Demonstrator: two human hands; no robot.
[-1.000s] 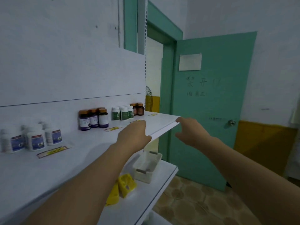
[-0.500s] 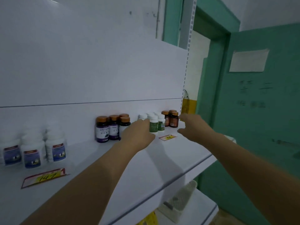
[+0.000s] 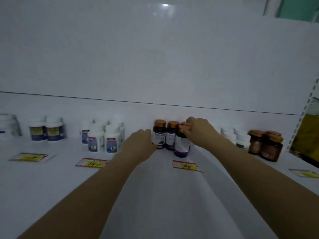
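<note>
Several dark purple bottles with copper caps stand together at the back of a white shelf (image 3: 160, 195). My right hand (image 3: 201, 131) grips the front purple bottle (image 3: 181, 144) near its cap, and that bottle stands a little forward of the others. My left hand (image 3: 139, 144) touches the side of the leftmost purple bottle (image 3: 159, 134), its fingers hidden behind the knuckles. A red and yellow price tag (image 3: 185, 165) marked 78 lies on the shelf in front of the group.
White bottles with blue labels (image 3: 103, 138) stand to the left, with more (image 3: 46, 129) further left. White bottles with green labels (image 3: 241, 139) and brown bottles (image 3: 269, 145) stand to the right. Other price tags (image 3: 91, 163) lie along the shelf. A white back panel rises behind.
The view has turned left and closer to the shelf. Both hands have moved from the green-labelled bottles to the purple bottles, and my right hand has taken hold of one.
</note>
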